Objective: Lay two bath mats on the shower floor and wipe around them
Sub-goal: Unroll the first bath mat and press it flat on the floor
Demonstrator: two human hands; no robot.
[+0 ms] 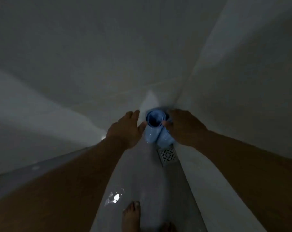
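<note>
Because the two blue mats (156, 129) are rolled into tubes and stood on end in the far corner, just past the drain (168, 155), both hands reach in from either side. His right hand (183, 126) curls around one roll; his left hand (125, 128) rests flat-fingered against the other, likely steadying them for unrolling on the wet floor (142, 181).

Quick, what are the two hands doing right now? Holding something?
Left hand: open, fingers straight, beside the rolled blue mats, thumb at their edge.
Right hand: grips the rolled blue mats from their right side.
</note>
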